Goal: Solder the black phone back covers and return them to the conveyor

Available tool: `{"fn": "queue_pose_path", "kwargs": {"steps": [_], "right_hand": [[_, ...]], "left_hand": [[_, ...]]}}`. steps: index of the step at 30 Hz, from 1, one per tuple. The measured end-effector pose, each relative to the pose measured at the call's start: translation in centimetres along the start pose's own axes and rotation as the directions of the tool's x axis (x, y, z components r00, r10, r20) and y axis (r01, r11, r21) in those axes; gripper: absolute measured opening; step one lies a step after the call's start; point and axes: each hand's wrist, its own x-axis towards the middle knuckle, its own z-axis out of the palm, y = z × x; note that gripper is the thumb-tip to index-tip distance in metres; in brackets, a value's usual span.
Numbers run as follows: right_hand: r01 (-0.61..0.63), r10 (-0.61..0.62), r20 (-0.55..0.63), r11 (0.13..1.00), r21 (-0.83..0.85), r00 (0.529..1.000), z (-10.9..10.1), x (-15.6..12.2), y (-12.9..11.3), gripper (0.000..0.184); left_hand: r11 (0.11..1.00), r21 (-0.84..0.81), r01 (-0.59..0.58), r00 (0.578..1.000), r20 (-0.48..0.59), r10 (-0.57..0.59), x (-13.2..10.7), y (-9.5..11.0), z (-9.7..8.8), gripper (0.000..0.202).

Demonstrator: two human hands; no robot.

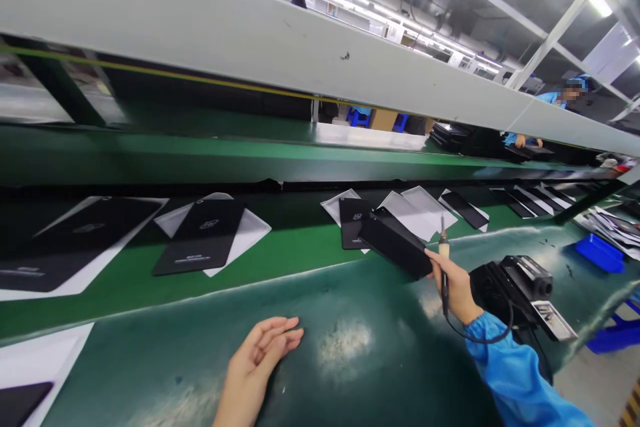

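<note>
My right hand [456,283] grips the edge of a dark flat tablet-like panel [397,243] between thumb and fingers. A soldering iron [445,257] is held in the same hand, its metal tip pointing up and its cord looping down by the wrist. The panel is tilted over the green belt and overlaps another black tablet-like panel [351,221] with a logo on its back. Nearer to me, my left hand [260,353] hovers or rests over the green worktop [350,373]. Its fingers are loosely bent, with nothing seen in them.
Along the belt [295,247] lie more black panels [200,237] on white sheets [250,233]. A black soldering station [525,280] stands right of my hand, with a blue tray [599,253] beyond. Above runs a white beam [250,40]. A co-worker [560,97] is at the far right.
</note>
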Motion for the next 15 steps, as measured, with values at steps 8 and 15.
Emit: {"fn": "queue_pose_path", "kwargs": {"steps": [8,15], "right_hand": [[-0.035,0.018,-0.131,0.991,-0.131,0.991,0.5,2.5,1.0,0.036],[-0.023,0.027,0.01,0.964,-0.265,1.0,4.6,5.6,-0.3,0.042]], "left_hand": [[1.0,0.017,-0.012,1.0,0.016,0.011,-0.5,0.7,-0.1,0.049],[0.996,-0.029,-0.079,0.995,-0.06,0.077,-0.9,0.2,0.4,0.038]]}}
